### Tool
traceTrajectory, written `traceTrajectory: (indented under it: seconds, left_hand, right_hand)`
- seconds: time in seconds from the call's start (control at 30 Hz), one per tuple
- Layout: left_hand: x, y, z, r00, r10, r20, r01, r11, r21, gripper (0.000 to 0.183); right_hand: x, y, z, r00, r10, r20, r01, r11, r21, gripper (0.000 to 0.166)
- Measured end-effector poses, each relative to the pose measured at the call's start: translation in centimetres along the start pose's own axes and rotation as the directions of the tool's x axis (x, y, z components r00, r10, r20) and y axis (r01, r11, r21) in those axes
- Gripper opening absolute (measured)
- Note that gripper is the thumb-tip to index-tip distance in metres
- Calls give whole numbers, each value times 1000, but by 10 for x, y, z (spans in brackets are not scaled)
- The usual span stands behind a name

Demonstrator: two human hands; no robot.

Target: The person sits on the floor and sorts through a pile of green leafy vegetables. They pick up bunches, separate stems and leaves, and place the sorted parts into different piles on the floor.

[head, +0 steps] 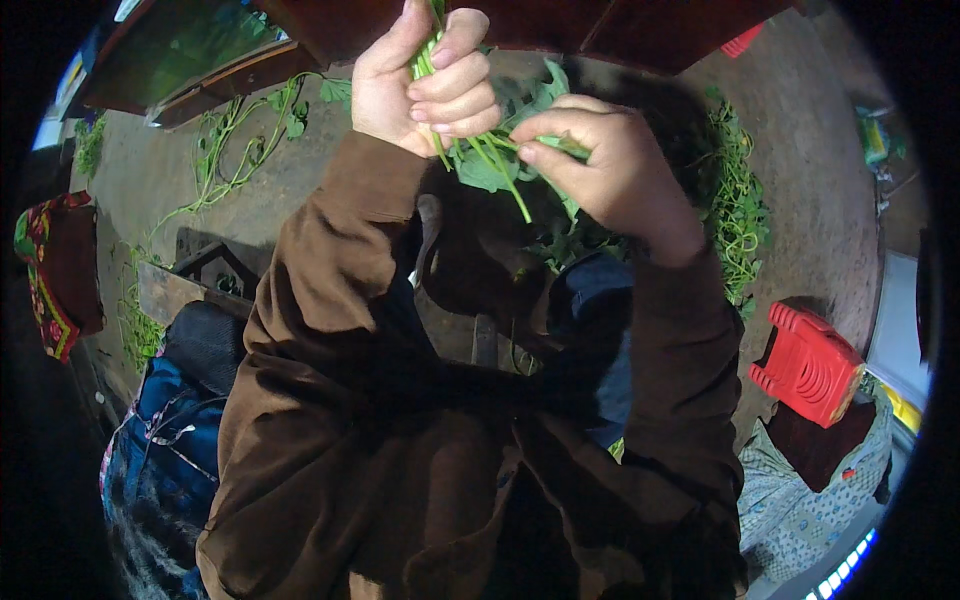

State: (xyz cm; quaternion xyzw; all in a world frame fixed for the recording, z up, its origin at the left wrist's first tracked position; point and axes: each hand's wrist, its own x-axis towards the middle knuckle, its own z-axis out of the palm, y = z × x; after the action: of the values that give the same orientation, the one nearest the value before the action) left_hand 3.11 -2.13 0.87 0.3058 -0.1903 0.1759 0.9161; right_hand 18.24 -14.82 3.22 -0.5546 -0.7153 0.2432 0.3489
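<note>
My left hand [431, 86] is closed around a bunch of green leafy stems [491, 154], whose ends stick out below the fist. Close beside it, my right hand [600, 154] pinches part of the greens between thumb and fingertips. Broad green leaves [484, 171] hang between and behind the two hands. Below them, partly in shadow, more leafy greens [559, 247] show near my knees; how they lie is hard to make out.
Long leafy vines [735, 202] lie on the floor at the right, and others [232, 150] at the left. A red plastic stool [810, 364] is at the right. A wooden frame [191, 289] and a person in dark blue clothing [169, 427] are at the left. Dark red furniture [540, 26] stands ahead.
</note>
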Motion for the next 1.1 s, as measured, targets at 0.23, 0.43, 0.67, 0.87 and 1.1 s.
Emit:
traceTrajectory:
  seconds: [0.23, 0.43, 0.67, 0.87, 1.1]
  left_hand:
    - [4, -1, 2, 993, 3, 118, -2, 1000, -3, 40]
    - [0, 16, 12, 966, 66, 250, -34, 991, -130, 34]
    - [-2, 13, 13, 961, 68, 268, -29, 989, -148, 36]
    - [4, 2, 12, 965, 36, 259, 1, 990, -139, 36]
    - [2, 0, 5, 989, 138, 45, -131, 980, -148, 35]
  right_hand:
    - [-1, 0, 22, 956, 145, -255, -87, 971, 224, 12]
    - [-6, 44, -24, 866, 104, -488, -75, 994, 78, 27]
    - [-3, 3, -21, 956, 287, -64, -258, 924, 281, 22]
    - [2, 5, 12, 999, 19, 27, -25, 975, 220, 13]
    - [1, 2, 14, 981, 120, -151, -58, 930, 363, 9]
